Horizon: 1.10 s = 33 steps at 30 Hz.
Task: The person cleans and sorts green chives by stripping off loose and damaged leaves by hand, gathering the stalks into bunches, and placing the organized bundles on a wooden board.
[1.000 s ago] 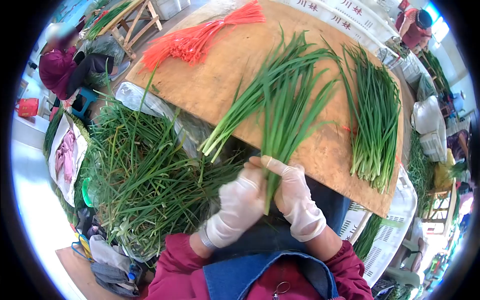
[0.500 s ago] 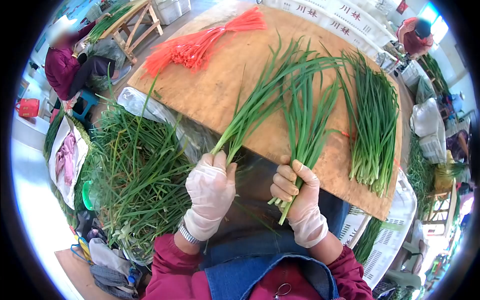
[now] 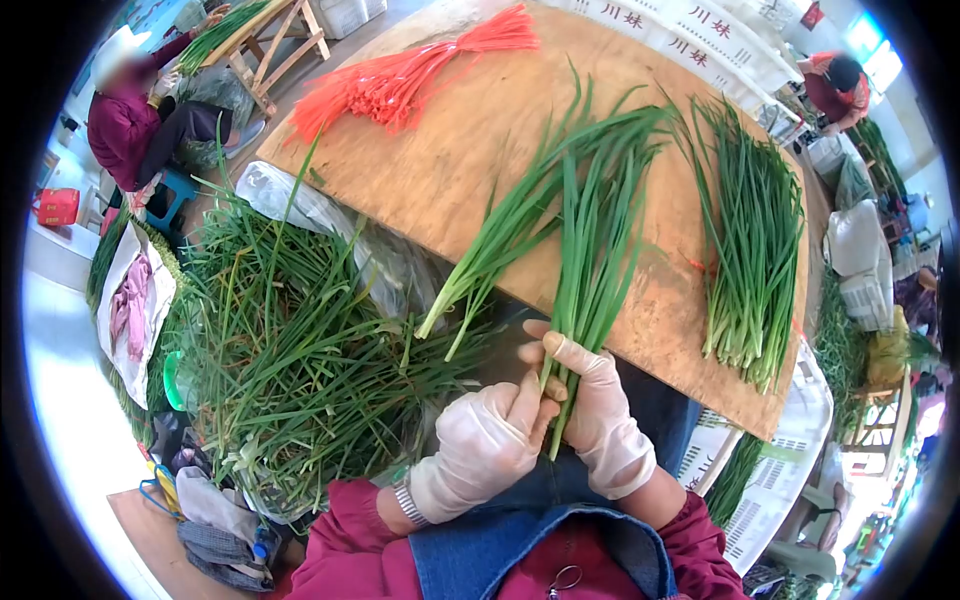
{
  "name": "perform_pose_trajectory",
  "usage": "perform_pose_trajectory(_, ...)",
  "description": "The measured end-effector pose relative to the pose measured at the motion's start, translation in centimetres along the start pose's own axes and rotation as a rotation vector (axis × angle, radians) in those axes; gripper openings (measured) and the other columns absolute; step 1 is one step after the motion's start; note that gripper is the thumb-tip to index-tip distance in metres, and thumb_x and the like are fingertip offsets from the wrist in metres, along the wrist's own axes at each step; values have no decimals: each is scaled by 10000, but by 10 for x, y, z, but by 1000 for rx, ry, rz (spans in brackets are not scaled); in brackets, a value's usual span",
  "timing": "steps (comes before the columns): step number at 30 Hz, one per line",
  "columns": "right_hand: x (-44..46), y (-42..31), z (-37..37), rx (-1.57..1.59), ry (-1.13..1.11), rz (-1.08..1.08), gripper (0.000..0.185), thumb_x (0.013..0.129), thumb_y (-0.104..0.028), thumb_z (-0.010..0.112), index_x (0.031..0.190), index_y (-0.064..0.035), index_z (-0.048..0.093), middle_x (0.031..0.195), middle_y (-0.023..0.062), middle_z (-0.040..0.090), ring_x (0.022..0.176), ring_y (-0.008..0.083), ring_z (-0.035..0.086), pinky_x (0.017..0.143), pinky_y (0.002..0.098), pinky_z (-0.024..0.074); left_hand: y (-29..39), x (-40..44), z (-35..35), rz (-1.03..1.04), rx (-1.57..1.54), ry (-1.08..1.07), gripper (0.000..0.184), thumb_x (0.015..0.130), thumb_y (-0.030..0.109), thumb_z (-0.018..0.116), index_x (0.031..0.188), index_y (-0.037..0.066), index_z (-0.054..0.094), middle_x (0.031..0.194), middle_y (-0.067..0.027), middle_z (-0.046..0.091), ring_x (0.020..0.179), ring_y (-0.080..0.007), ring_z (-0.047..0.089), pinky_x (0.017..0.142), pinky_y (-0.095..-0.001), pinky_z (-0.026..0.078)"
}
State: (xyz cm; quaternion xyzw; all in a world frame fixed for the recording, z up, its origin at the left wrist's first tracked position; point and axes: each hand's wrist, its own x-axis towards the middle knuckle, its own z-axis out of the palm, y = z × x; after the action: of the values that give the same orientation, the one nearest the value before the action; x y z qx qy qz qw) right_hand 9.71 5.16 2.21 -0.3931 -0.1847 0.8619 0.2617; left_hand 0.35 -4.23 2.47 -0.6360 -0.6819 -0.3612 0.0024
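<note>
Gloved in thin whitish plastic, my right hand (image 3: 606, 415) grips a small bunch of garlic chives (image 3: 592, 270) near the white stalk ends, leaves pointing away over the board. At those lower ends my left hand (image 3: 488, 432), gloved too, is closed with thumb and fingertips pinching at the stalks; exactly how many it holds is hidden. Another loose bunch of garlic chives (image 3: 500, 245) lies across the board's near edge, its stalk ends sticking out over it. On the right of the wooden board (image 3: 440, 190) rests a larger, neatly lined-up bundle of garlic chives (image 3: 752, 250).
Red plastic ties (image 3: 400, 85) lie fanned at the board's far left. A big heap of loose leaves (image 3: 290, 340) is at my left. White crates (image 3: 690, 30) stand behind the board, another crate (image 3: 785, 480) at right. Two people (image 3: 125, 130) work farther off.
My left hand has let go of the loose bunch at the board's edge and moved right and down to the stalk ends in my right hand. The right hand's grip has loosened slightly.
</note>
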Motion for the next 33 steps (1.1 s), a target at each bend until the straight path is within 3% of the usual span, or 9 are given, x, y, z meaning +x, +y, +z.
perform_pose_trajectory(2, 2, -2, -8, -8, -56, -14, 280, 787, -141, 638, 1027, -18, 563, 749, 65, 604, 484, 77, 456, 404, 228, 358, -12, 3, -12, -121, -273, -71, 199, 729, 115, 693, 896, 31, 627, 699, -120, 579, 560, -265, 565, 491, -328, 452)
perform_pose_trajectory(7, 8, 0, -16, 34, -19, -2, 254, 786, -128, 624, 1007, -15, 570, 707, 50, 579, 496, 85, 443, 431, 231, 358, -52, 14, -22, -419, -58, 171, 58, 790, -2, 615, 844, -20, 627, 750, -119, 615, 653, -200, 579, 617, -283, 456)
perform_pose_trajectory(11, 8, 3, -13, 51, 31, 8, 236, 785, -100, 622, 993, 0, 572, 769, 88, 609, 625, 154, 550, 541, 282, 472, -65, 13, -17, -449, -111, 363, 111, 761, 18, 647, 868, 6, 622, 741, -143, 594, 649, -284, 586, 592, -344, 462)
perform_pose_trajectory(14, 7, 2, -5, 64, 94, 9, 216, 786, -64, 610, 982, 17, 571, 852, 131, 629, 746, 216, 607, 659, 353, 534, -75, 24, -20, -641, -24, 162, 226, 788, 153, 647, 921, -27, 616, 748, -150, 600, 689, -290, 594, 655, -320, 464)
perform_pose_trajectory(16, 9, 3, -2, 95, 89, 21, 198, 788, -40, 597, 973, 27, 571, 909, 156, 632, 808, 245, 623, 728, 398, 547, -85, 31, -17, -756, -144, -99, 273, 802, 193, 633, 939, -41, 613, 737, -145, 608, 698, -243, 595, 682, -312, 455)
perform_pose_trajectory(20, 15, 7, 0, 147, 85, -7, 183, 795, -8, 574, 971, 43, 566, 949, 177, 621, 849, 260, 622, 755, 402, 544, -77, 34, -19, -978, -858, -176, 196, 827, 159, 582, 917, -7, 636, 653, -21, 572, 445, -36, 392, 415, -180, 282)
perform_pose_trajectory(25, 16, 2, 9, -6, 155, -34, 135, 793, -44, 614, 915, 15, 600, 758, 119, 641, 555, 164, 582, 455, 268, 473, -58, 32, -29, -991, -1061, -180, 139, 793, 94, 568, 857, -7, 640, 584, -13, 539, 422, -26, 356, 401, -170, 237)
perform_pose_trajectory(29, 13, -1, 10, -127, 145, -27, 95, 780, -78, 647, 825, 3, 626, 607, 71, 592, 448, 142, 520, 408, 244, 423, -48, 32, -31, -948, -977, -329, 155, 793, 74, 597, 921, -6, 633, 718, -8, 603, 624, -62, 508, 579, -205, 403)
perform_pose_trajectory(33, 17, 3, 14, -145, 155, -23, 113, 769, -86, 661, 814, 17, 648, 553, 44, 556, 417, 127, 488, 390, 233, 390, -37, 34, -20, -993, -1102, -351, 144, 785, 43, 589, 909, -20, 630, 737, -34, 620, 583, -69, 524, 536, -187, 406)
